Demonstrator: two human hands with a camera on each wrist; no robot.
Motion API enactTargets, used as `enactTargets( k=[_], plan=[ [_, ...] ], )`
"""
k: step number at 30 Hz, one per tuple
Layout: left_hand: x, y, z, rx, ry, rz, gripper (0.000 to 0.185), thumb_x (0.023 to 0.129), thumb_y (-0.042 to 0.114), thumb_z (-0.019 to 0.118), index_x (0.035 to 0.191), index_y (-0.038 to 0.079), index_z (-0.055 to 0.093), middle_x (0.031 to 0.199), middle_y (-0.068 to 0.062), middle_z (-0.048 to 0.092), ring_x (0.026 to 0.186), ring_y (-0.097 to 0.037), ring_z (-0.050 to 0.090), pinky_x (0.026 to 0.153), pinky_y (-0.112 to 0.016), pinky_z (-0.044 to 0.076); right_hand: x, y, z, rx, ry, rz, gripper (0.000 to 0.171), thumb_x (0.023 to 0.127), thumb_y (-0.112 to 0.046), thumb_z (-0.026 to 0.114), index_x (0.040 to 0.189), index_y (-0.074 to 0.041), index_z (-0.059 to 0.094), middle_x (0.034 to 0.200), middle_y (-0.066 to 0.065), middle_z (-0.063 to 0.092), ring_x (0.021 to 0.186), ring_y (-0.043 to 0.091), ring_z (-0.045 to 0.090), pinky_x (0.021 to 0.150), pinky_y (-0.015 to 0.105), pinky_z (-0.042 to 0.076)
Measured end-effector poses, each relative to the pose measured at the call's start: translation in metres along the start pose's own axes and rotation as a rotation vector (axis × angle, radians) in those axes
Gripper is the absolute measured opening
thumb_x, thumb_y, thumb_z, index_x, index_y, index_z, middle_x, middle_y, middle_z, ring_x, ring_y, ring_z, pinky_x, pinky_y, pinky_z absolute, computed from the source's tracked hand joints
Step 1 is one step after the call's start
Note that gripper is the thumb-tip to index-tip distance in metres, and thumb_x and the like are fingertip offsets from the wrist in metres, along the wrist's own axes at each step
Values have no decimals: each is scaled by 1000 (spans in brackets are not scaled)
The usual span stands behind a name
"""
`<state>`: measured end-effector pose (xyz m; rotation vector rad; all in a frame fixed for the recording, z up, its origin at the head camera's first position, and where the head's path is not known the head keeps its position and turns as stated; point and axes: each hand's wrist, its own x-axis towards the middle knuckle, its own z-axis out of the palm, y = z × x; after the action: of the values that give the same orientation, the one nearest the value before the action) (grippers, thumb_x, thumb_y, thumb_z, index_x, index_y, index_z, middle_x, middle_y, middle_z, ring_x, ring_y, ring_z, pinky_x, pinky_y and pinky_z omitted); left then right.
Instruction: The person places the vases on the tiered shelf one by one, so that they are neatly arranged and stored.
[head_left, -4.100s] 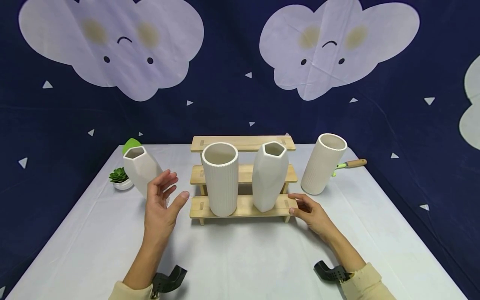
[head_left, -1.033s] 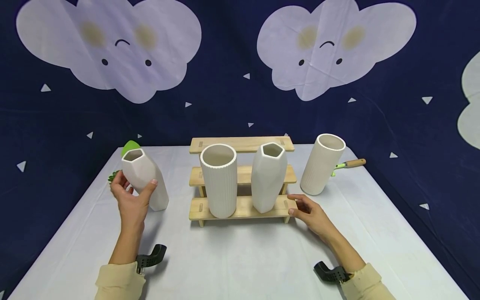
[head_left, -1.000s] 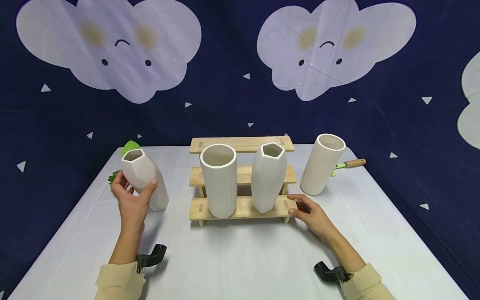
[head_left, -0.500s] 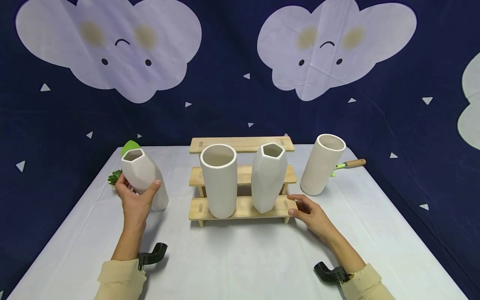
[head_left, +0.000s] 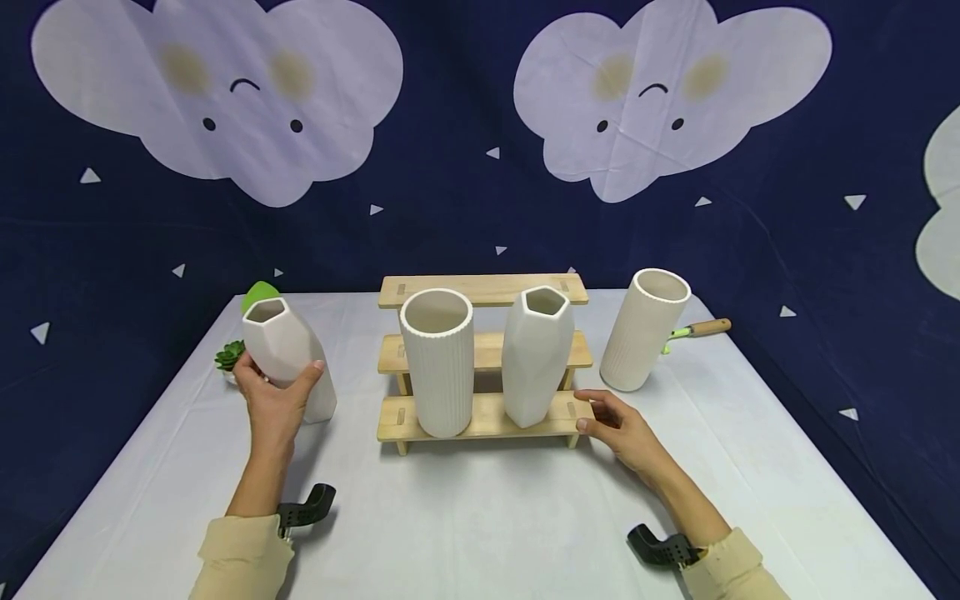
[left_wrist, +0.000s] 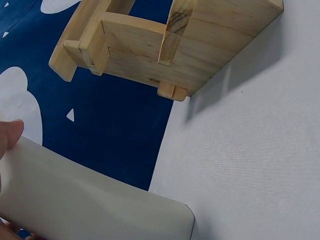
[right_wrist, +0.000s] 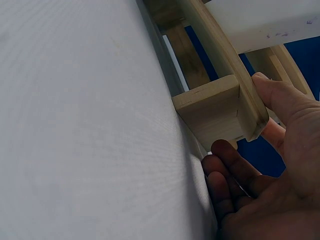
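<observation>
My left hand [head_left: 273,410] grips a white faceted vase [head_left: 294,350] at the table's left, thumb on its right side, fingers round its left. In the left wrist view the vase [left_wrist: 90,195] crosses the lower left, with the thumb [left_wrist: 11,134] on it. With thumb and fingers my right hand [head_left: 626,433] holds the right end of the lowest step of a three-tier wooden stand [head_left: 491,410]. The right wrist view shows the thumb [right_wrist: 272,92] on that step's edge. On this step stand a ribbed cylindrical white vase [head_left: 444,375] and a second faceted white vase [head_left: 536,362].
Right of the stand is another ribbed vase [head_left: 647,329]. Behind it lies a green tool with a wooden handle [head_left: 708,327]. A small potted succulent [head_left: 230,357] and a green rounded object [head_left: 260,292] sit behind the left vase. White cloth [head_left: 480,533] covers the table.
My left hand has moved left from beside the left vase to grip it, then slid slightly down its body. That vase and my right hand on the stand have stayed in place.
</observation>
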<state>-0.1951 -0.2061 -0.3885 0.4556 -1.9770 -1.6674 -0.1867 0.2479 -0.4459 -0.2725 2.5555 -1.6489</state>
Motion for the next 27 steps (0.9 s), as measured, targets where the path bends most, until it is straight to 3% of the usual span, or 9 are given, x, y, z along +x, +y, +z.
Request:
enactTargets(
  k=[7,27],
  plan=[
    [0,-2,2,25,1,1,87,75,17,75,140,11,18,143,-15,28,131,-30,33,110,-51,26,0,1,0,-11,0,-5,47,88,-26,66,131,-15,52,121,18,59,101,19,55,82,24,46],
    [-1,-4,4,58,-17,-8,92,76,23,76,144,12,14,144,-18,29,132,-35,33,108,-56,27,1,1,0,-1,4,-8,47,87,-25,67,131,-14,52,114,19,60,96,16,56,81,24,45]
  ],
)
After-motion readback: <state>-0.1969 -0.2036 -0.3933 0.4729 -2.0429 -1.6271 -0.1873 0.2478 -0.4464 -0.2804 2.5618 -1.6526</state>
